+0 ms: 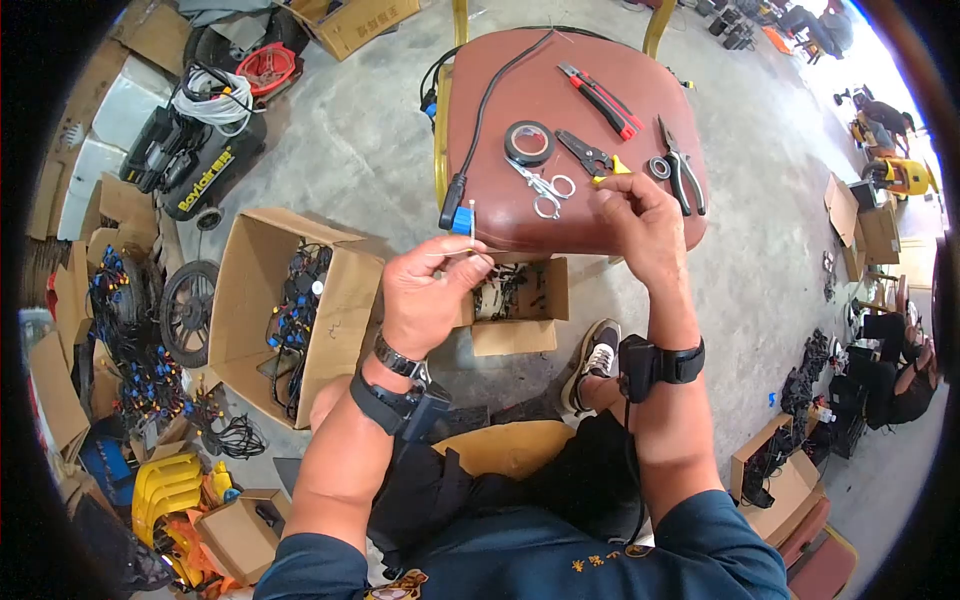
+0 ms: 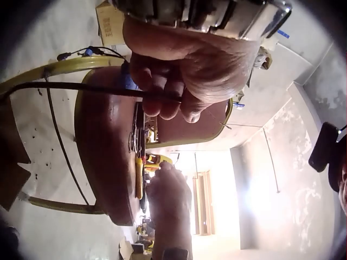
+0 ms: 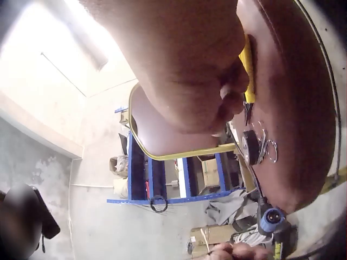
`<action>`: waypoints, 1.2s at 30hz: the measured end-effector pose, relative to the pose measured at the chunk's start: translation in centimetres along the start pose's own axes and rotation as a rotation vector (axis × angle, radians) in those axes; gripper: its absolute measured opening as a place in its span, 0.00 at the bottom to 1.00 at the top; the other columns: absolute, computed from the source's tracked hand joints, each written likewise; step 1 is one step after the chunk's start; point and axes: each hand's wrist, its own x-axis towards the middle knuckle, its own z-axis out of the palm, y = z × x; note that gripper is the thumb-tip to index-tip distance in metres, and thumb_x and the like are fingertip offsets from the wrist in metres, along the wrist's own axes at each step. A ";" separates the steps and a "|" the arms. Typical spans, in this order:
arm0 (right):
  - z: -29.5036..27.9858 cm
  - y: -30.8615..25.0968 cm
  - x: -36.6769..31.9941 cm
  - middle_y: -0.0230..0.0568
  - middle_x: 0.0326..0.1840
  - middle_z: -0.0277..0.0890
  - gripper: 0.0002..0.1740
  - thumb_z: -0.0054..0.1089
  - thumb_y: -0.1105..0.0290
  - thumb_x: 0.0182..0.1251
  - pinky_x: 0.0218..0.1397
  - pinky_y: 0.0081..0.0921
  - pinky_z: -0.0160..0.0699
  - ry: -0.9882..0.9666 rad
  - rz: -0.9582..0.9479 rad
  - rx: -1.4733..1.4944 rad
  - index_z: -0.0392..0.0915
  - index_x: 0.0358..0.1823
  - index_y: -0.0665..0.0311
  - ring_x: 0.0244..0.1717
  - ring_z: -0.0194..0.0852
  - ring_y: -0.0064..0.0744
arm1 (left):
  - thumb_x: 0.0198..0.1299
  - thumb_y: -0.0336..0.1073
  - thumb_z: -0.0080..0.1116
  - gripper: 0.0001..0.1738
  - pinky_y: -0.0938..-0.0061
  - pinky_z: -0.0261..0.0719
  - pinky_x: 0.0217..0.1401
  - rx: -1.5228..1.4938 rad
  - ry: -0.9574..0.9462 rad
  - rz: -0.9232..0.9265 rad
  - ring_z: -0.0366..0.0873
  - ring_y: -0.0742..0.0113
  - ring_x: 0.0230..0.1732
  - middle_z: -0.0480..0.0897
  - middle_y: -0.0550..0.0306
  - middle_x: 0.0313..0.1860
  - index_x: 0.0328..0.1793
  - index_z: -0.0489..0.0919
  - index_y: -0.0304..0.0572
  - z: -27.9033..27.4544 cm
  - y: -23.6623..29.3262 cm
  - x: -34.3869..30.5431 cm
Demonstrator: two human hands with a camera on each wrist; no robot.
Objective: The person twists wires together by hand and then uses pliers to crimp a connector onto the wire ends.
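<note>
My left hand (image 1: 430, 290) pinches a thin dark cable (image 2: 81, 87) between thumb and fingers, in front of the seat's near edge. Just beyond the fingertips are a blue connector (image 1: 463, 220) and a pale thin strip; what joins them is unclear. A black cable (image 1: 484, 110) with a thick plug end lies along the seat's left side. My right hand (image 1: 648, 225) hovers at the near right of the seat with bent fingers, close to the yellow handles of the wire strippers (image 1: 588, 153). The frames do not show clearly whether it touches them.
On the brown seat (image 1: 500, 80) lie black tape (image 1: 529, 143), scissors (image 1: 541, 187), red-handled cutters (image 1: 602, 102), pliers (image 1: 679, 168) and a small ring (image 1: 659, 167). A small box (image 1: 514, 338) stands below the seat, and a large carton (image 1: 240, 300) of connectors at left.
</note>
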 end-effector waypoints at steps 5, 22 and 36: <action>-1.0 0.4 0.1 0.34 0.32 0.75 0.08 0.64 0.75 0.63 0.39 0.22 0.74 0.085 -0.036 -0.094 0.81 0.43 0.70 0.32 0.70 0.20 | 0.64 0.27 0.66 0.10 0.76 0.82 0.41 -0.022 0.073 -0.028 0.83 0.72 0.36 0.86 0.57 0.36 0.49 0.83 0.32 -1.4 0.4 0.2; 5.5 -1.4 -1.6 0.52 0.37 0.80 0.13 0.64 0.74 0.61 0.44 0.41 0.79 -0.220 -0.339 -0.159 0.81 0.47 0.70 0.41 0.80 0.57 | 0.61 0.27 0.68 0.08 0.80 0.79 0.34 0.143 0.244 -0.181 0.80 0.78 0.35 0.85 0.61 0.35 0.45 0.84 0.33 -3.4 -3.1 4.7; 9.2 -3.3 -0.9 0.55 0.45 0.81 0.27 0.68 0.66 0.63 0.48 0.39 0.81 -0.380 -0.101 -0.016 0.72 0.61 0.68 0.44 0.83 0.52 | 0.66 0.30 0.64 0.06 0.78 0.79 0.37 -0.140 0.057 -0.247 0.84 0.73 0.35 0.88 0.54 0.40 0.44 0.83 0.34 -3.2 -1.9 4.5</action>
